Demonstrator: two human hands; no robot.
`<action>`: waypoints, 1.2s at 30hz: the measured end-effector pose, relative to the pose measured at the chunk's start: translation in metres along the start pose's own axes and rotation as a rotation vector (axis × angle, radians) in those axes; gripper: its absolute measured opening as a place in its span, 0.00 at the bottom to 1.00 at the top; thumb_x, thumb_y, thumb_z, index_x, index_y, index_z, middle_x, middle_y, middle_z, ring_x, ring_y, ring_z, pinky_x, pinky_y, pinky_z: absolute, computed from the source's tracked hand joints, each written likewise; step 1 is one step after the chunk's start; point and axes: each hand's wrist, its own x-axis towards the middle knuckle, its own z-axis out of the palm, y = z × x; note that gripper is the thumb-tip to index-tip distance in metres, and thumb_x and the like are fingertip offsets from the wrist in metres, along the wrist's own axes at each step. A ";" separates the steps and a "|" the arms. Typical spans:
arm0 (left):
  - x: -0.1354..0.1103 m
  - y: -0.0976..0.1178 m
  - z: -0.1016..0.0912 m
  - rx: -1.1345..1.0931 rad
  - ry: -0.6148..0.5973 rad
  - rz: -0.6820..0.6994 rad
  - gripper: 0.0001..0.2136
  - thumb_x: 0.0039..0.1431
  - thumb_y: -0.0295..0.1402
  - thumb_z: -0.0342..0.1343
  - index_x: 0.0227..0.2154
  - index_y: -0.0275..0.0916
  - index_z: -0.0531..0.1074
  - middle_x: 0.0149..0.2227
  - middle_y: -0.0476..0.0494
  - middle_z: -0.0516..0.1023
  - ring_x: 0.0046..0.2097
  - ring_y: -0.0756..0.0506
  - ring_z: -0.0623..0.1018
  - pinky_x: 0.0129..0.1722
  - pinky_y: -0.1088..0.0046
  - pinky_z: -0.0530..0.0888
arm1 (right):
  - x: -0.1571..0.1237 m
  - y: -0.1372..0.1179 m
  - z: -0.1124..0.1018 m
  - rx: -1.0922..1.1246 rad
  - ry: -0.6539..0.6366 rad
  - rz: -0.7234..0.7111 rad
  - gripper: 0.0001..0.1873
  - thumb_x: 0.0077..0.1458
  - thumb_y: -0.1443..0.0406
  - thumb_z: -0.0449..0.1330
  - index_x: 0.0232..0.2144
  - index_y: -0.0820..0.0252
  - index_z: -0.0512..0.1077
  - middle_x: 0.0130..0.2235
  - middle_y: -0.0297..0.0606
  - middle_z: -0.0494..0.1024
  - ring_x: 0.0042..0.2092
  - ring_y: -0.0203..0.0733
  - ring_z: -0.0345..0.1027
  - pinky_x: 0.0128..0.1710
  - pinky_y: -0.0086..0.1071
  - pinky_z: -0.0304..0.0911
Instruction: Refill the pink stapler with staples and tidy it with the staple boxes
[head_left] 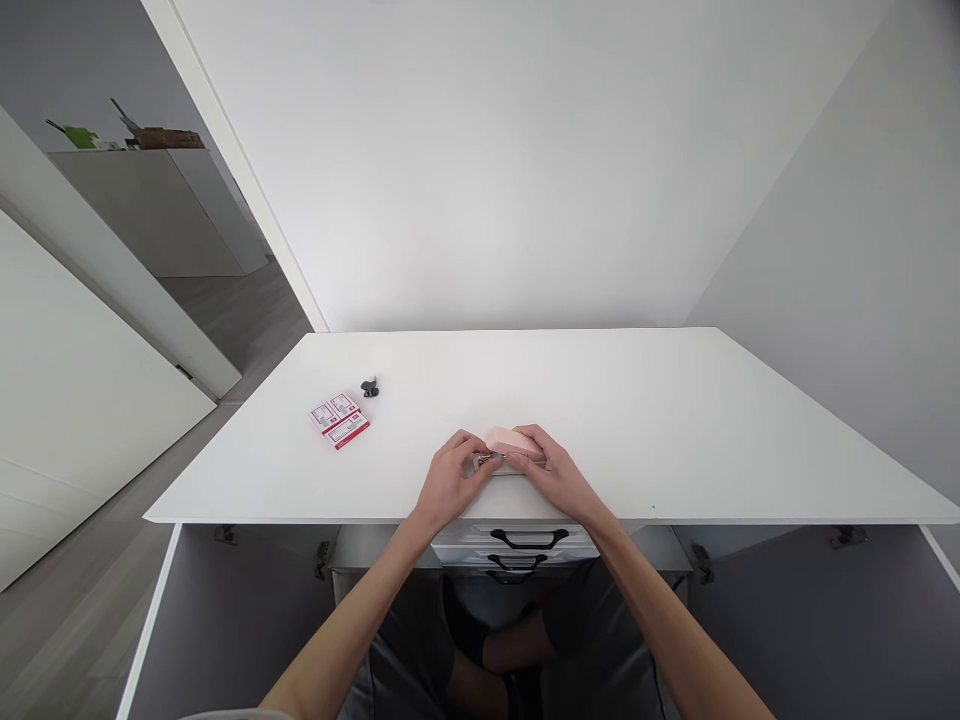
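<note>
Near the front edge of the white tabletop, my two hands meet around a small pair of things. A pink rounded block (510, 441), its kind not clear, is gripped at its right end by my right hand (561, 482), fingers closed. Just below it lies a pale, flat, box-like item (516, 470) with small dark marks at its left end. My left hand (451, 478) is closed on that left end, thumb in front and fingers behind. Fingers hide much of both things, and I cannot tell whether they are joined.
Red-and-white printed labels (341, 420) lie on the tabletop (600, 400) to the left, with a small black object (370, 387) behind them. Below the front edge are drawers with black handles (529, 540) and open cabinet doors (247, 620). A wall (487, 180) rises behind.
</note>
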 end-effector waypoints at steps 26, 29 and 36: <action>0.003 0.013 0.033 0.001 0.011 -0.064 0.08 0.63 0.42 0.65 0.41 0.46 0.83 0.43 0.44 0.82 0.46 0.41 0.81 0.46 0.62 0.76 | -0.002 0.005 -0.004 0.264 0.072 0.028 0.20 0.67 0.47 0.59 0.52 0.51 0.70 0.50 0.40 0.76 0.52 0.47 0.71 0.54 0.40 0.67; 0.003 0.014 0.032 0.017 0.002 -0.058 0.08 0.64 0.41 0.64 0.41 0.46 0.83 0.43 0.44 0.82 0.47 0.41 0.80 0.48 0.61 0.75 | -0.002 0.003 -0.004 0.255 0.076 0.042 0.20 0.65 0.47 0.61 0.51 0.51 0.71 0.49 0.40 0.77 0.52 0.48 0.71 0.53 0.40 0.67; 0.002 0.017 0.029 0.021 -0.016 -0.076 0.07 0.64 0.40 0.64 0.40 0.45 0.82 0.43 0.45 0.82 0.46 0.41 0.79 0.51 0.59 0.73 | -0.003 0.001 -0.006 0.204 0.057 0.061 0.22 0.64 0.46 0.61 0.51 0.51 0.73 0.49 0.39 0.78 0.51 0.49 0.71 0.52 0.41 0.67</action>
